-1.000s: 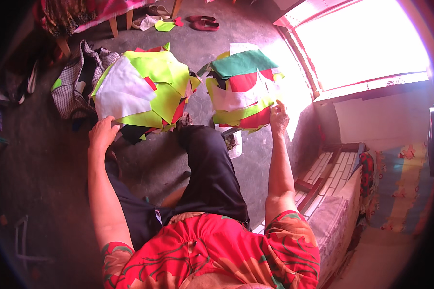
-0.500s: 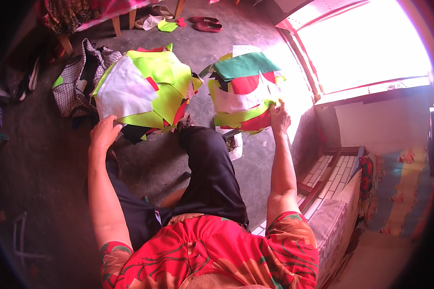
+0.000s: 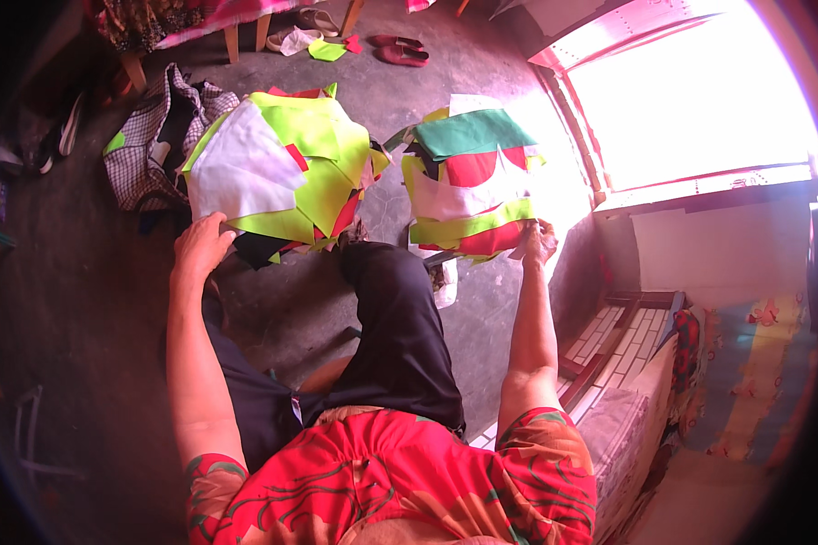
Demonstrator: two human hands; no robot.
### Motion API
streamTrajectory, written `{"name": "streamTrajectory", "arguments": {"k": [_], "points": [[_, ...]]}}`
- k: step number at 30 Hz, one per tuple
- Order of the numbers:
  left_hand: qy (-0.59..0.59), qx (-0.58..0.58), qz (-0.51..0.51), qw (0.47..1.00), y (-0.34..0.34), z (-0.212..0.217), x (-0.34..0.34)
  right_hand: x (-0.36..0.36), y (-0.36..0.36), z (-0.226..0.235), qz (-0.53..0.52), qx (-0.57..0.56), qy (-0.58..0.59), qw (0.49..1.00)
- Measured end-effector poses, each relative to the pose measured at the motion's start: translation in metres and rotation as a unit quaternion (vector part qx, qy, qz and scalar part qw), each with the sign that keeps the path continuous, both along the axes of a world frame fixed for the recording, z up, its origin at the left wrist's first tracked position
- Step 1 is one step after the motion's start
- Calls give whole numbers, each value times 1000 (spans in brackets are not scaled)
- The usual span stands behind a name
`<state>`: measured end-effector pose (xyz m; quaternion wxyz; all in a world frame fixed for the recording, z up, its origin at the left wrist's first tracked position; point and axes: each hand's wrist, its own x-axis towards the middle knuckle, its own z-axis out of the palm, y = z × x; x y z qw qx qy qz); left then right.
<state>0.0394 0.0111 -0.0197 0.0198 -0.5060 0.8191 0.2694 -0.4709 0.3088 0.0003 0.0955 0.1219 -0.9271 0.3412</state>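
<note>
We look down on a person seated on a grey concrete floor (image 3: pixel 73 300), wearing a red patterned top and dark trousers, with one leg stretched forward. That outstretched leg (image 3: pixel 395 318) serves as our landmark.

To the left of the leg, the left hand (image 3: pixel 202 247) lies palm down on the near edge of a stack of cut fabric pieces (image 3: pixel 277 173), mostly lime green with a large white piece on top; its fingers look loosely spread and flat, pressing rather than gripping.

To the right of the leg, the right hand (image 3: pixel 538 242) pinches the lower right corner of a second stack (image 3: pixel 468 177) (green, red, white and lime layers), fingers closed on the cloth edge, though glare from the window (image 3: pixel 691 91) blurs the detail.

Beyond the left stack lies a checked cloth (image 3: pixel 145 136); farther off, red slippers (image 3: pixel 395 50).

We judge the stacks are being squared up or sorted; a next move would call for a firm grip on single layers.
</note>
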Motion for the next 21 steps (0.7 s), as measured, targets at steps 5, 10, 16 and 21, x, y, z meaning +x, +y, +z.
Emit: {"name": "streamTrajectory", "arguments": {"k": [5, 10, 16, 21], "points": [[-10, 6, 10, 1000, 0, 1, 5, 0, -8, 9, 10, -72, -18, 997], [-1, 2, -3, 1000, 2, 1, -5, -55, 21, 47, 13, 67, 165, 984], [16, 1, 13, 1000, 3, 3, 1, -59, -4, 134, -17, 291, 282, 914], [-20, 43, 10, 999, 1, 11, -6, -41, -21, 166, 149, -103, 10, 983]]}}
